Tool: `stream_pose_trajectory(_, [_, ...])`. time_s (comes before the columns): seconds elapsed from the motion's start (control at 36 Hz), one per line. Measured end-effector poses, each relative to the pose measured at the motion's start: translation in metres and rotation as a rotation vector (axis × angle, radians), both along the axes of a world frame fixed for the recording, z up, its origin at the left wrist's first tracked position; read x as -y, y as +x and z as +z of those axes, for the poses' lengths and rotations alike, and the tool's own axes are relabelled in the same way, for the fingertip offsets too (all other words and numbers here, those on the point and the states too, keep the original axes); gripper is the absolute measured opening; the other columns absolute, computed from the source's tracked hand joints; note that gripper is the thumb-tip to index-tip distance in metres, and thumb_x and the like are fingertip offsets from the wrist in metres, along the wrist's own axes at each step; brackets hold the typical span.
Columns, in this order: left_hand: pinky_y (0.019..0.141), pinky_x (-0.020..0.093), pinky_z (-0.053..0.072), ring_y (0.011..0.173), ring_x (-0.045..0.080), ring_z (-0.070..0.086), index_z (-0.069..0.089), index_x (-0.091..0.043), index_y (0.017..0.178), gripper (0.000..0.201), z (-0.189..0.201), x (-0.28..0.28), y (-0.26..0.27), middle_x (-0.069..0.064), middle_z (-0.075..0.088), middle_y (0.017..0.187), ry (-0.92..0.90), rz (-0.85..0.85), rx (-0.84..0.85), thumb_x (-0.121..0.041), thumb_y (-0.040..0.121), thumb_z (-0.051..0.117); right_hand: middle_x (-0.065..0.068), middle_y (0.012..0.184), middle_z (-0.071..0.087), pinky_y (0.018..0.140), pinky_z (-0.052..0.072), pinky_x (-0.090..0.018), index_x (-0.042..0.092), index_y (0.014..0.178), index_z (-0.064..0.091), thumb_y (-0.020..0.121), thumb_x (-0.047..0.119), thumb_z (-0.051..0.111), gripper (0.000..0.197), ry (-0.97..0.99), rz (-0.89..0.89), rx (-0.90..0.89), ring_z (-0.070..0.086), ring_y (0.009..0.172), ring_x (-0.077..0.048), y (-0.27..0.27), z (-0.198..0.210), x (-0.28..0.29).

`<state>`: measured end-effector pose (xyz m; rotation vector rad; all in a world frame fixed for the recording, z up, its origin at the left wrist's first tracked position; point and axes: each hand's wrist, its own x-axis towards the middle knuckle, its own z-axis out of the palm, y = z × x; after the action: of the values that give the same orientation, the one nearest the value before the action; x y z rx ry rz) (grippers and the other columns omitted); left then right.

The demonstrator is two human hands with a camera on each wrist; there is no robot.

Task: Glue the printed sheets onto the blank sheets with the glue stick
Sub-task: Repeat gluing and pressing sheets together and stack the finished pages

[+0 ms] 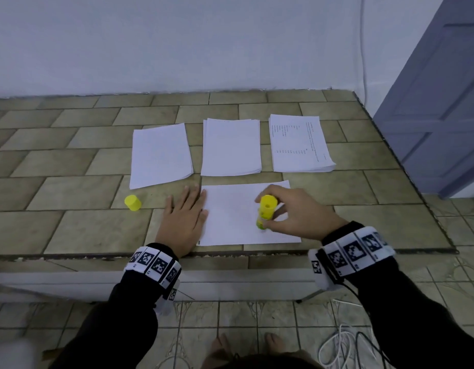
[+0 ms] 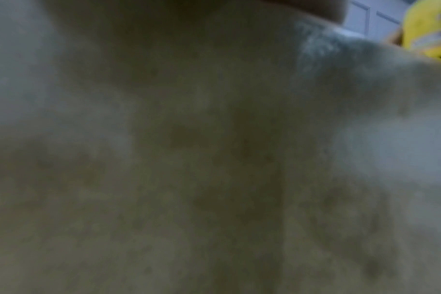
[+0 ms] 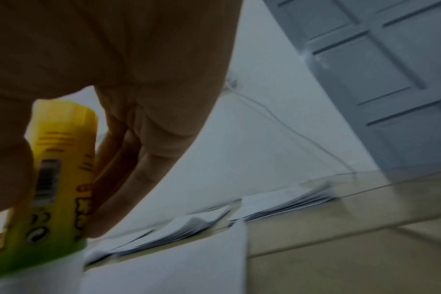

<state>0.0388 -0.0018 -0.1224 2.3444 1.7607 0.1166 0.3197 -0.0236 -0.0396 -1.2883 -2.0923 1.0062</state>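
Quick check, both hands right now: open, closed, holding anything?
Left hand: open, flat, pressing the left edge of the single sheet on the tiled ledge.
Right hand: fingers curled round the glue stick, its tip down on that sheet.

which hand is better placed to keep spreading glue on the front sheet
Right. The right hand already grips the uncapped glue stick tip-down on the front sheet. The left hand lies flat at the sheet's left edge, well placed to steady it.
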Motion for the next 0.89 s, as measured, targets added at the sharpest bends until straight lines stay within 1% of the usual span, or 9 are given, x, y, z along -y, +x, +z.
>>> stream_pose_trajectory(0.06, [0.119,0.045,-0.01,0.152,0.016,-0.006,0.009,-0.022,0.158,0.082,0.0,0.0,0.0,-0.003,-0.001,0.165,-0.005,0.001,-0.001,-0.054,0.086,-0.012,0.004,0.096,0.066,0.077,0.056,-0.023,0.015,0.102,0.062,0.08,0.017,0.077,0.027,0.009,0.066,-0.002,0.064,0.085,-0.008,-0.024,0.0,-0.003])
stream_pose_trajectory(0.11, [0.119,0.046,-0.009,0.152,0.016,-0.007,0.008,-0.022,0.158,0.082,0.001,0.0,0.0,-0.003,-0.002,0.165,-0.005,-0.003,-0.011,-0.054,0.086,-0.012,-0.001,0.096,0.067,0.078,0.056,-0.031,0.011,0.094,0.062,0.08,0.015,0.075,0.02,0.026,0.122,0.012,0.063,0.086,-0.012,-0.047,-0.002,-0.006])
stream_pose_trajectory(0.19, [0.119,0.047,-0.008,0.152,0.017,-0.007,0.007,-0.021,0.158,0.082,0.001,-0.001,0.0,-0.003,-0.003,0.165,-0.01,-0.019,-0.018,-0.054,0.085,-0.012,-0.002,0.09,0.066,0.077,0.056,-0.038,0.013,0.086,0.058,0.081,0.013,0.073,0.016,0.044,0.173,0.018,0.062,0.083,-0.015,-0.072,-0.005,-0.009])
stream_pose_trajectory(0.25, [0.12,0.048,-0.007,0.152,0.018,-0.008,0.005,-0.021,0.158,0.079,-0.001,-0.002,-0.002,-0.003,-0.004,0.165,-0.018,-0.03,-0.017,-0.053,0.087,-0.009,-0.002,0.091,0.065,0.079,0.055,-0.04,0.016,0.089,0.058,0.081,0.014,0.073,0.017,0.056,0.204,0.04,0.062,0.084,-0.016,-0.083,-0.006,-0.011])
stream_pose_trajectory(0.36, [0.121,0.054,-0.002,0.152,0.021,-0.005,0.008,-0.02,0.158,0.068,-0.009,-0.004,-0.008,-0.002,-0.003,0.165,0.002,-0.048,-0.008,-0.049,0.097,0.009,-0.006,0.095,0.067,0.079,0.053,-0.038,0.012,0.098,0.062,0.082,0.015,0.072,0.019,0.089,0.242,0.08,0.062,0.085,-0.018,-0.096,-0.009,-0.013])
stream_pose_trajectory(0.5, [0.121,0.051,-0.004,0.152,0.02,-0.008,0.006,-0.021,0.158,0.079,-0.004,-0.002,-0.006,-0.003,-0.006,0.164,-0.009,-0.048,-0.005,-0.055,0.087,-0.004,-0.007,0.097,0.067,0.078,0.051,-0.037,0.005,0.1,0.061,0.084,0.016,0.071,0.022,0.112,0.262,0.113,0.062,0.085,-0.02,-0.101,-0.008,-0.019])
stream_pose_trajectory(0.56, [0.121,0.052,-0.002,0.152,0.021,-0.005,0.011,-0.021,0.158,0.077,-0.003,-0.002,-0.005,-0.002,-0.003,0.165,-0.003,-0.044,-0.001,-0.052,0.089,-0.004,-0.006,0.098,0.066,0.079,0.051,-0.037,0.006,0.101,0.06,0.084,0.016,0.07,0.022,0.106,0.263,0.129,0.061,0.087,-0.02,-0.101,-0.007,-0.026])
stream_pose_trajectory(0.69, [0.121,0.053,0.0,0.153,0.02,-0.001,0.023,-0.017,0.156,0.076,-0.006,-0.003,-0.005,-0.001,0.01,0.165,0.019,-0.039,-0.007,-0.047,0.093,-0.006,-0.002,0.089,0.062,0.078,0.052,-0.039,0.016,0.086,0.053,0.083,0.014,0.072,0.02,0.085,0.201,0.15,0.06,0.084,-0.02,-0.1,0.0,-0.052])
stream_pose_trajectory(0.89, [0.12,0.048,-0.008,0.152,0.016,-0.006,0.01,-0.022,0.158,0.074,-0.005,-0.002,-0.003,-0.005,0.0,0.165,0.02,-0.015,0.005,-0.049,0.091,-0.008,-0.011,0.095,0.066,0.079,0.05,-0.036,0.005,0.1,0.056,0.082,0.014,0.071,0.025,0.068,0.063,0.211,0.061,0.089,-0.026,-0.102,0.003,-0.085])
